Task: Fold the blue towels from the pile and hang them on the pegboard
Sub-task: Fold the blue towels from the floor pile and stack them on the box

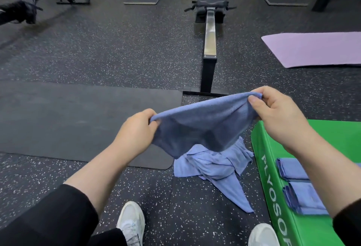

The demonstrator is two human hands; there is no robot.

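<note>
Gym floor (109,54) all around, black rubber with white speckles, and a pale wall at the far edge with stands and dark machine frames lined up along it. Far left there's some blurry black gear (21,11), can't really tell what it is. Closer in on the left a dark mat (78,120) lies flat on the floor, its near right corner partly under the hanging towel.

Left hand (137,130) has its fingers curled around one top corner of a blue towel (201,124), pinching it, black sleeve pushed up the forearm. The towel is stretched out in the air between both hands and sags in the middle. Right under it on the floor is the pile of blue towels (213,167), crumpled, with one long bit trailing toward me. Two white shoes (131,222) at the bottom.

Straight ahead past the towel is a rowing machine (210,36), its long rail running away and its foot just beyond the towel's top edge.

Right hand (279,116) pinches the other top corner between thumb and curled fingers. Below it sits a green box (273,197) with white lettering, just beside the pile, and two folded towels (304,197) lie on top of it, one behind the other. Further back on the right, a purple mat (316,48) on the floor.
</note>
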